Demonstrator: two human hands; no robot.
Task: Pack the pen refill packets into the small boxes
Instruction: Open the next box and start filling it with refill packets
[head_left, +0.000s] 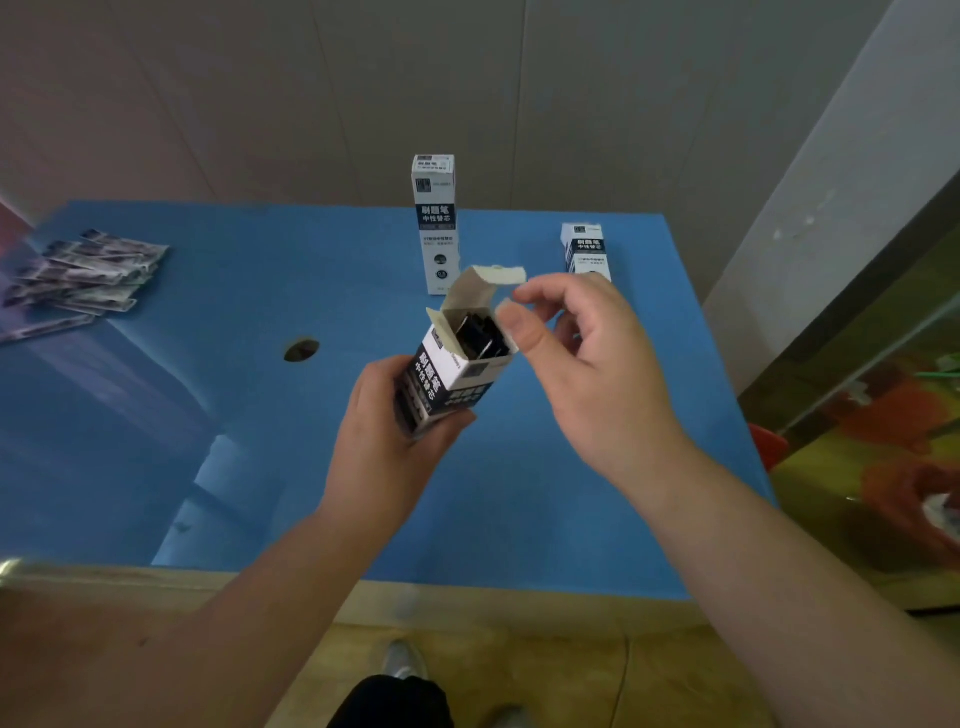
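Our left hand (395, 415) wraps its grip round the lower body of a small refill box (457, 364), tilting the open mouth up towards us so our right hand (587, 374) can work the flaps. Thumb and forefinger of the right grip pinch the side flap (506, 325) just beside the mouth, probably to fold it in before closing the raised lid flap (491, 278) just above that grip. Dark packets (475, 335) sit inside the box; how many we cannot tell. Beyond the right grip stand two more boxes, one tall (435, 223), one partly hidden (584, 249) behind our fingers. Far to the left of both grips, loose refill packets (83, 275) lie heaped on the blue worktop (260, 415), their edge blurred and cut off.
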